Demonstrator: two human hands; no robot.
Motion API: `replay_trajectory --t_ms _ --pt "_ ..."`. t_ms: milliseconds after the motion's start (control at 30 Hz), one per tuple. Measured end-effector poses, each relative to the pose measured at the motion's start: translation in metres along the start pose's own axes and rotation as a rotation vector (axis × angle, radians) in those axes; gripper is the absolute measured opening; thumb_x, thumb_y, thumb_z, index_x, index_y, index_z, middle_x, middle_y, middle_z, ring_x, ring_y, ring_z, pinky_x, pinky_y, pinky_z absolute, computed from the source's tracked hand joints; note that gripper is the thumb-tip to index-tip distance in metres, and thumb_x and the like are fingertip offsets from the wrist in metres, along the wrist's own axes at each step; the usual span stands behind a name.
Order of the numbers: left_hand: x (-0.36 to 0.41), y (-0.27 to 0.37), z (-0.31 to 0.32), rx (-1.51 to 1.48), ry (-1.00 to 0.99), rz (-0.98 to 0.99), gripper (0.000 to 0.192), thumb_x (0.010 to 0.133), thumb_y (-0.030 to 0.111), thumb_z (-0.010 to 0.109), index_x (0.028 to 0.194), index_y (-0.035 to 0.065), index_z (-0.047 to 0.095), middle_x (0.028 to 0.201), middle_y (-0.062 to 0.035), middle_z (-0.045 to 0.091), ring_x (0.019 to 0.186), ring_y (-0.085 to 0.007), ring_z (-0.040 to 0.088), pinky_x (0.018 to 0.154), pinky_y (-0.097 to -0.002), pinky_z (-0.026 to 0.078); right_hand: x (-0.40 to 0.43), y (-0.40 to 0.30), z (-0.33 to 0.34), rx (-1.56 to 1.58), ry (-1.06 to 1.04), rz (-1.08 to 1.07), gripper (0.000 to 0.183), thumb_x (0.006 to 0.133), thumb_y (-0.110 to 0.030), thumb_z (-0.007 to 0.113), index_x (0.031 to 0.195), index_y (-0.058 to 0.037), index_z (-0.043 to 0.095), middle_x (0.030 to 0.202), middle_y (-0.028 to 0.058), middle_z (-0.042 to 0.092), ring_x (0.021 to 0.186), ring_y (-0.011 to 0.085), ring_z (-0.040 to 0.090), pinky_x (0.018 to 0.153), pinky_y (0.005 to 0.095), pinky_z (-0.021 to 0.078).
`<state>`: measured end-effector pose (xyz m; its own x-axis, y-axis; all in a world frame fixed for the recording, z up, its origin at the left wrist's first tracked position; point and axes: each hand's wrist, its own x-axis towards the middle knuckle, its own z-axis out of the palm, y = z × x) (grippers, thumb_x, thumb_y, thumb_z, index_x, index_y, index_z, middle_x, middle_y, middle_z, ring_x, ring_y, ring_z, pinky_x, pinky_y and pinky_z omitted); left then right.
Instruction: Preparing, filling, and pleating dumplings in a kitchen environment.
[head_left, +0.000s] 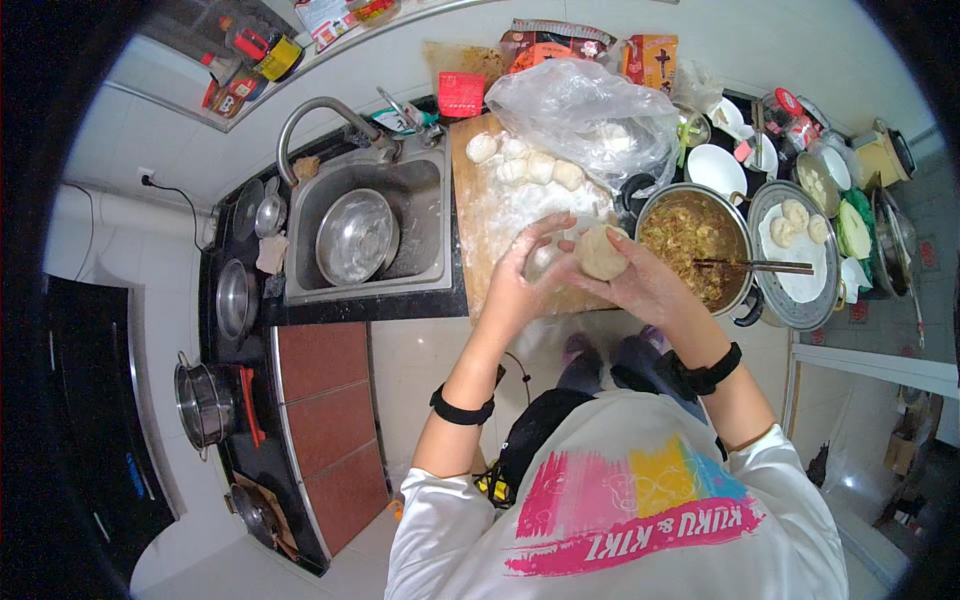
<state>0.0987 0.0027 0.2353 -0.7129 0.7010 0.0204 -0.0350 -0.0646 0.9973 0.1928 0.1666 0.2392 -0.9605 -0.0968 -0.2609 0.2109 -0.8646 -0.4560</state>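
Observation:
A round, pale filled dough bun (602, 253) is between the thumb and fingers of my right hand (651, 279), raised over the front right of a wooden board (474, 217). Close beside it, my left hand (534, 259) has its fingers spread and curved; whether it touches the bun is unclear. White flour covers much of the board, with several dough pieces (541, 168) along its back. Right of my hands stands a metal pot of chopped filling (679, 225), a pair of chopsticks (772, 265) lying across its rim.
A steamer tray (814, 311) with white lining holds several buns (795, 211) beyond the pot. A clear plastic bag (577, 105) covers the board's back right. On the left, a sink (420, 262) contains a metal basin (356, 236). A white bowl (716, 172) stands behind the pot.

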Motion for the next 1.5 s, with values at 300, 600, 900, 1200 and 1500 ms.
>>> replay_trajectory --t_ms 300,600,900,1200,1500 --pt "-0.001 -0.030 -0.008 0.658 -0.204 0.128 0.071 0.072 0.007 0.075 0.134 0.0054 0.040 0.132 -0.0166 0.046 0.123 -0.0240 0.046 0.101 -0.0349 0.040 0.027 0.023 -0.029 0.392 -0.176 0.268 0.053 0.095 -0.047 0.042 0.127 -0.0043 0.046 0.122 0.0161 0.055 0.113 0.0283 0.054 0.098 0.0390 0.0424" --pt "0.017 -0.065 -0.030 -1.021 0.313 -0.169 0.044 0.091 0.028 0.052 0.125 0.0015 0.047 0.134 -0.0192 0.046 0.120 -0.0322 0.046 0.098 -0.0414 0.043 0.059 0.032 -0.010 -0.108 0.158 0.073 0.052 0.097 -0.037 0.044 0.139 -0.0063 0.038 0.136 0.0134 0.044 0.123 0.0217 0.046 0.103 0.0343 0.0372" --pt "0.042 -0.089 -0.087 -1.366 0.450 -0.362 0.027 0.092 0.031 0.051 0.099 0.0053 0.056 0.110 -0.0131 0.058 0.103 -0.0279 0.055 0.087 -0.0384 0.050 0.098 0.076 -0.017 -0.434 0.417 -0.025 0.051 0.094 -0.027 0.052 0.136 -0.0021 0.036 0.134 0.0161 0.044 0.118 0.0242 0.048 0.099 0.0362 0.0410" --pt "0.047 -0.078 -0.121 -0.294 0.109 -0.295 0.031 0.094 0.024 0.048 0.117 0.0042 0.057 0.106 -0.0143 0.062 0.099 -0.0246 0.058 0.087 -0.0353 0.047 0.156 0.116 0.004 0.307 0.381 -0.006 0.041 0.099 -0.038 0.036 0.124 -0.0066 0.047 0.125 0.0112 0.051 0.116 0.0264 0.050 0.103 0.0429 0.0357" --pt "0.051 -0.033 -0.168 -0.412 0.117 0.108 0.027 0.093 0.014 0.051 0.115 0.0000 0.055 0.108 -0.0104 0.061 0.100 -0.0205 0.059 0.095 -0.0333 0.041 0.175 0.124 0.014 0.587 0.219 -0.101 0.039 0.099 -0.031 0.035 0.120 -0.0037 0.053 0.115 0.0182 0.058 0.111 0.0313 0.053 0.100 0.0462 0.0407"
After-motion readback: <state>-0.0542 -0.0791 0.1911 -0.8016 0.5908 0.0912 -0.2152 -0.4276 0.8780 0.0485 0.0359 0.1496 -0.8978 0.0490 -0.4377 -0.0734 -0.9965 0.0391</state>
